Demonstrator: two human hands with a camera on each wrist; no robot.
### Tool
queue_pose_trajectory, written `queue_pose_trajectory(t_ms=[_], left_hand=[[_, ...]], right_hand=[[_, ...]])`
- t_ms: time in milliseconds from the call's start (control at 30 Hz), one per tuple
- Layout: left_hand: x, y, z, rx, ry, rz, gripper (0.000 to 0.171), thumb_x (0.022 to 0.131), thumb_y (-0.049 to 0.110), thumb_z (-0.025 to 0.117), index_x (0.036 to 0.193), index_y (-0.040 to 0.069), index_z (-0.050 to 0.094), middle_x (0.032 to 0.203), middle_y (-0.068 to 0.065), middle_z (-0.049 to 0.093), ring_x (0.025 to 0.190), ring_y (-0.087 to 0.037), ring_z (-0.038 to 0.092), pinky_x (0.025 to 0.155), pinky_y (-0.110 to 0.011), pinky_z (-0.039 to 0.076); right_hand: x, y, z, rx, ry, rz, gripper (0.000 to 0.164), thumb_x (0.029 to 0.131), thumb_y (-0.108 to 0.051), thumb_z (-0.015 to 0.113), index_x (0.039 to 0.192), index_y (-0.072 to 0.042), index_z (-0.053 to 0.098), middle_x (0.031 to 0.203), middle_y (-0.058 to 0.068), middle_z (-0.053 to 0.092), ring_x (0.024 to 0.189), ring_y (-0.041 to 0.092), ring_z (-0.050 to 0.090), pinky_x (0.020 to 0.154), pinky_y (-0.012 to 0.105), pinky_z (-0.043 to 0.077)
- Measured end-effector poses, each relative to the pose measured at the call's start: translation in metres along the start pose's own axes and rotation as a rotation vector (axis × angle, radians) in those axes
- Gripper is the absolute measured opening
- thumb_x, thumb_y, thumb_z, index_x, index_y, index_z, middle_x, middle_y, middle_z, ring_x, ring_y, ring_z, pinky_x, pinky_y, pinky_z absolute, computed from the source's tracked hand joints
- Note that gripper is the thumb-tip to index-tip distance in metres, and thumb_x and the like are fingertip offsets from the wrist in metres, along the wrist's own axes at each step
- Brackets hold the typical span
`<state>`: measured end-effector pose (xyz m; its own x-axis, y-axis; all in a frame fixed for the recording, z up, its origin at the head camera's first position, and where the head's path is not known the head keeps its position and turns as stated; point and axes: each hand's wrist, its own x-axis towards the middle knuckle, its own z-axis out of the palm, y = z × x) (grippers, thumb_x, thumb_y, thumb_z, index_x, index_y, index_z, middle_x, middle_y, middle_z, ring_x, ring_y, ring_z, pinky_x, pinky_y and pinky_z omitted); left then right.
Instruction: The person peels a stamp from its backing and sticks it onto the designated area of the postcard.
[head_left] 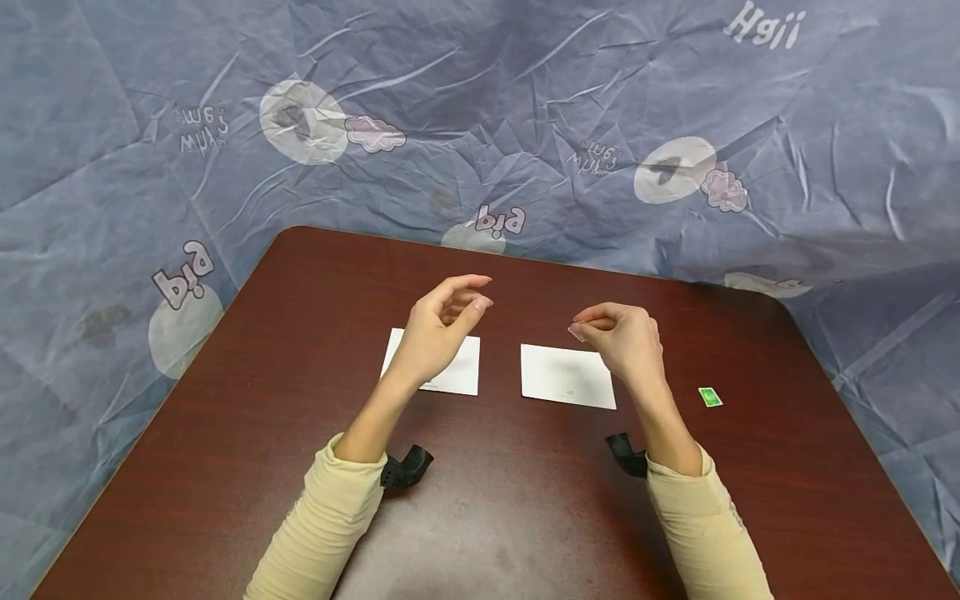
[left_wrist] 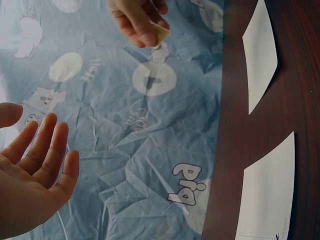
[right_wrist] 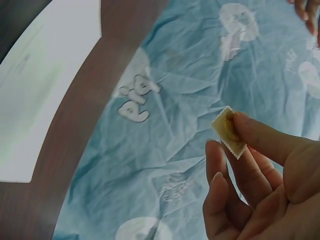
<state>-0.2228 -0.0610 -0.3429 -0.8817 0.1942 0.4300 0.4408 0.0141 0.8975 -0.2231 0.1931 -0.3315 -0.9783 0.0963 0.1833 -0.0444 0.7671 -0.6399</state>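
My right hand [head_left: 628, 343] is raised over the right white card [head_left: 567, 379] and pinches a small stamp [right_wrist: 230, 131] between thumb and fingertips. In the right wrist view the stamp has toothed edges and a yellowish face with a printed picture too small to read. My left hand [head_left: 438, 329] is held above the left white card [head_left: 459, 371] with its fingers loosely bent and nothing in them. It hides part of that card. Both cards lie flat on the table, side by side, with small print near their lower edges.
A small green stamp [head_left: 709, 397] lies on the brown table [head_left: 465, 517] to the right of my right hand. A wrinkled blue-grey cloth [head_left: 480, 108] with printed pictures hangs behind the table's far edge. Black wrist mounts [head_left: 408, 467] sit at both cuffs.
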Motion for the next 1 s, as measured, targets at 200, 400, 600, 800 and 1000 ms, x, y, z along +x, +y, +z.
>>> queue_pose_trajectory(t_ms=[200, 400, 600, 800, 1000], left_hand=[[-0.001, -0.002, 0.007, 0.031, -0.045, -0.020, 0.028, 0.095, 0.010, 0.059, 0.122, 0.007, 0.061, 0.102, -0.010, 0.068, 0.088, -0.019, 0.065, 0.079, -0.034, 0.051], [-0.004, -0.006, 0.016, 0.156, -0.104, -0.096, 0.026, 0.095, 0.019, 0.060, 0.119, 0.011, 0.064, 0.100, -0.003, 0.069, 0.089, -0.016, 0.064, 0.080, -0.033, 0.050], [-0.007, -0.008, 0.023, 0.271, -0.196, -0.173, 0.023, 0.093, 0.022, 0.063, 0.113, 0.013, 0.068, 0.091, 0.004, 0.069, 0.084, -0.012, 0.062, 0.070, -0.031, 0.047], [-0.008, -0.006, 0.027, 0.239, -0.257, -0.192, 0.021, 0.089, 0.027, 0.067, 0.104, 0.013, 0.071, 0.084, 0.007, 0.066, 0.078, -0.016, 0.063, 0.066, -0.029, 0.048], [-0.008, -0.003, 0.028, 0.191, -0.257, -0.151, 0.018, 0.089, 0.025, 0.068, 0.099, 0.011, 0.074, 0.086, 0.006, 0.069, 0.080, -0.014, 0.063, 0.069, -0.028, 0.050]], right_hand=[[-0.008, -0.013, 0.002, 0.104, -0.005, -0.040, 0.010, 0.083, -0.019, 0.075, 0.089, -0.011, 0.075, 0.077, -0.002, 0.072, 0.069, 0.011, 0.068, 0.059, 0.031, 0.043], [-0.016, -0.028, 0.005, 0.240, -0.020, -0.036, 0.015, 0.084, -0.021, 0.075, 0.093, -0.009, 0.075, 0.079, 0.001, 0.072, 0.068, 0.012, 0.069, 0.067, 0.033, 0.044], [-0.026, -0.043, 0.010, 0.343, -0.036, -0.050, 0.016, 0.084, -0.020, 0.075, 0.093, -0.007, 0.075, 0.078, 0.002, 0.072, 0.068, 0.016, 0.068, 0.063, 0.030, 0.045], [-0.031, -0.052, 0.015, 0.390, -0.043, -0.105, 0.015, 0.084, -0.016, 0.075, 0.091, -0.004, 0.075, 0.076, 0.006, 0.071, 0.063, 0.020, 0.064, 0.054, 0.025, 0.045], [-0.036, -0.057, 0.015, 0.402, -0.035, -0.154, 0.011, 0.083, -0.014, 0.076, 0.089, -0.004, 0.075, 0.073, 0.005, 0.069, 0.062, 0.018, 0.061, 0.053, 0.025, 0.046]])
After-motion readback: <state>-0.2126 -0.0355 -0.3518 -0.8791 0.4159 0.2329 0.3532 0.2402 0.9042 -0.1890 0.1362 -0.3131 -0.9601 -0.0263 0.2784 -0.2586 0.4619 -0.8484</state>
